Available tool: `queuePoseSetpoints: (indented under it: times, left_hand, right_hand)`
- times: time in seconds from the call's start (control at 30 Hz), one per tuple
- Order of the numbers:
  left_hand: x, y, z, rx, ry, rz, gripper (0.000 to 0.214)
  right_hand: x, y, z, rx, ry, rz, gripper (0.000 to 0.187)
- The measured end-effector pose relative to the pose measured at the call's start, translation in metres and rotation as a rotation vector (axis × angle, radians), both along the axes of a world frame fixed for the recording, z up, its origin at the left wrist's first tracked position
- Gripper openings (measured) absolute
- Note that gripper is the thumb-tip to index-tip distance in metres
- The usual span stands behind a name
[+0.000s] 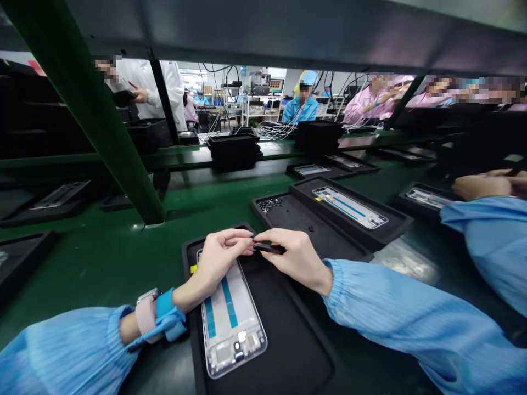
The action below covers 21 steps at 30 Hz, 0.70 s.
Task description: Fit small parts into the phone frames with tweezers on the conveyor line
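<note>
Head view gives me a steady look down at the wearer's two bare hands, and I place everything from one landmark, the phone frame (230, 329) lying in a black tray (296, 351) on the green bench (99, 263). Just above the frame's top end, the right hand (292, 260) pinches a small black part (269, 248) between thumb and curled fingers. The left hand (218, 262) rests over the frame's upper end, closed rather than spread, with its fingertips (245, 238) curled toward the part; from here I cannot tell whether they touch it. For a pinch this fine, I judge it best to keep both wrists steady, let the fingertips do the small work, and hold the part over the black tray instead of the frame's pale face, where a slip could mark it. Beyond the frame lie two more black trays, one (304, 225) with a loose heap of tiny dark parts (269, 204), the other (395, 219) holding a second phone frame (349, 207). A wristwatch (145, 312) and a blue wrist strap (168, 314) circle the left wrist. Well to the right of the frame, a co-worker's blue sleeve (494, 247) and hand (483, 185) sit near a third phone frame (428, 197).
</note>
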<state>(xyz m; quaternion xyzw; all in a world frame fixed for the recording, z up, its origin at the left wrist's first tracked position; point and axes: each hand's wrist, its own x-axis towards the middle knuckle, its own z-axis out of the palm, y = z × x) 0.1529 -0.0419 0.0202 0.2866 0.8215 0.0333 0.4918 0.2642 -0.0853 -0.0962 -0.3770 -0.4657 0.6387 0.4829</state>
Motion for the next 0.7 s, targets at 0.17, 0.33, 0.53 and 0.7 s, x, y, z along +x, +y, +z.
queuePoseSetpoints:
  times: [0.17,0.33,0.53,0.7]
  left_hand:
    - [0.001,-0.001,0.000,0.041,-0.004,-0.081,0.030]
    - [-0.001,-0.003,-0.001,-0.013,-0.026,-0.211,0.020]
    - [-0.004,-0.005,0.001,-0.002,0.018,-0.368,0.014]
    - [0.002,-0.002,0.010,0.064,0.123,-0.666,0.012]
  right_hand:
    - [0.002,0.004,0.000,-0.216,0.021,0.070,0.013]
    - [0.001,0.008,-0.002,-0.505,0.312,0.214,0.020]
    - [0.003,0.009,-0.002,-0.488,0.345,0.249,0.019]
    - [0.010,0.011,0.009,-0.339,0.168,0.231,0.012]
